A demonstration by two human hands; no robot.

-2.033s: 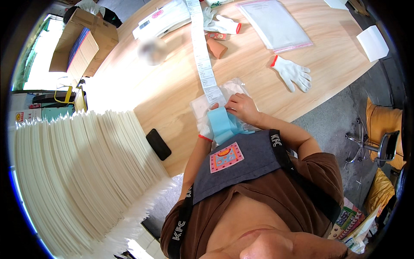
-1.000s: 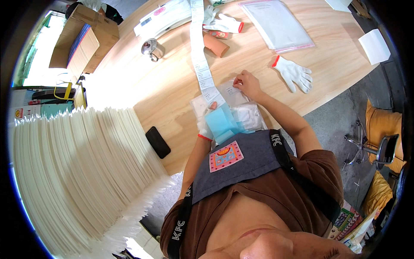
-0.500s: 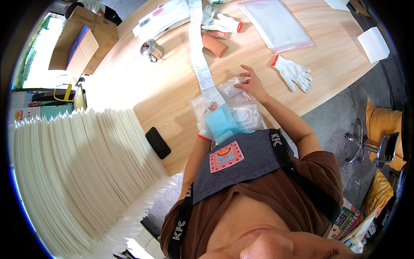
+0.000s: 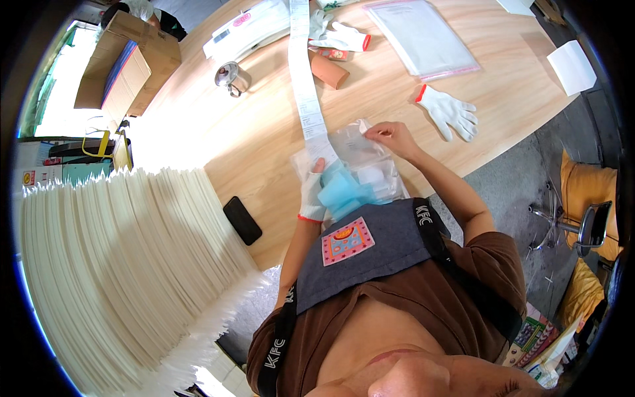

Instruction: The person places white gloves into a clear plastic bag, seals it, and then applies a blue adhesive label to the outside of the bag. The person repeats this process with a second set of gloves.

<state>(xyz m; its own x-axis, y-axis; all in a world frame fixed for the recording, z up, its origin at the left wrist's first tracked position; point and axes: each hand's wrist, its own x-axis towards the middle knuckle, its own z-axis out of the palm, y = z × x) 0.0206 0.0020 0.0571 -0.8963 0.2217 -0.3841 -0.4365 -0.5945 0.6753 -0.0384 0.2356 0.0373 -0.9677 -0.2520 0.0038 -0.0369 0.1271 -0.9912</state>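
Note:
My left hand, in a white glove with a red cuff and a bare thumb tip, grips the lower end of a long white label strip. Light-blue backing paper hangs below it in loose folds, close to my apron. My bare right hand has its fingers pinched at the top edge of a clear plastic bag. More clear bags lie beneath the strip and backing, one with a white patch. The left fingers are mostly hidden.
A tall stack of white sheets stands at the left beside a black phone. A metal cup, a brown roll, a white work glove and a pile of clear bags lie farther up the wooden table.
My right fingers have closed from a spread pose onto the bag's upper edge. The white label seen on that bag beside them no longer shows. My left thumb and the strip's end have shifted slightly left.

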